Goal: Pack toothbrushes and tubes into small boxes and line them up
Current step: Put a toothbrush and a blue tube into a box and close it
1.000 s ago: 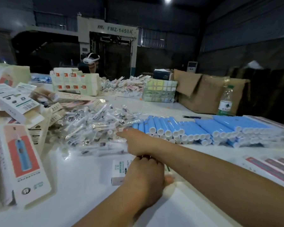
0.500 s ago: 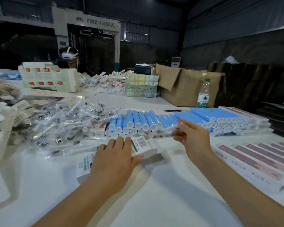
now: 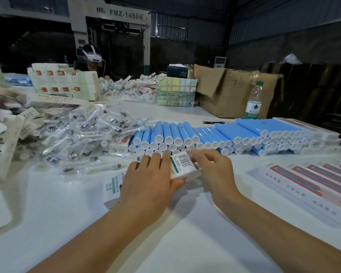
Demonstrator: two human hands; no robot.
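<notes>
A small white box (image 3: 182,166) with a barcode and green stripe lies on the white table (image 3: 165,243) at the centre. My left hand (image 3: 148,184) lies over its length, fingers across the top and thumb under its near edge. My right hand (image 3: 211,164) holds its right end with curled fingers. Just behind the box, blue tubes (image 3: 205,134) with white caps are stacked in rows. To the left is a heap of toothbrushes (image 3: 77,138) in clear wrappers.
Packed long boxes (image 3: 307,186) are lined up at the right. Flat unfolded cartons (image 3: 6,133) pile up at the left edge. At the back stand a water bottle (image 3: 253,101), a brown cardboard box (image 3: 228,91), stacked cartons (image 3: 67,83) and a person wearing a headset (image 3: 92,56).
My right hand came back from the toothbrush heap and tube stack and took the box's right end. My left hand stayed on the box. The view shifted right.
</notes>
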